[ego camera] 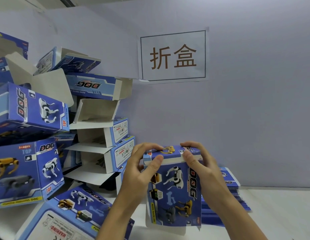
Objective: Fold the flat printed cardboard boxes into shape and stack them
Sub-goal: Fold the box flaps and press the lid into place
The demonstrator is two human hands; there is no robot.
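I hold a blue printed box (175, 189) with robot-dog pictures upright above the table. My left hand (142, 168) grips its upper left corner, thumb pressing the top flap. My right hand (201, 163) grips the upper right corner, thumb on the flap's edge and fingers curled over the top. The top flap is folded down; the lower end hangs open with a white flap. A pile of flat blue boxes (228, 201) lies on the table behind my right wrist. Several folded boxes (34, 108) are stacked loosely at the left.
The leaning heap of folded boxes (102, 146) fills the left side, some with open white flaps. One folded box (67, 217) lies on its side at the near left. A paper sign (173, 56) hangs on the grey wall. The white table (275, 213) extends right.
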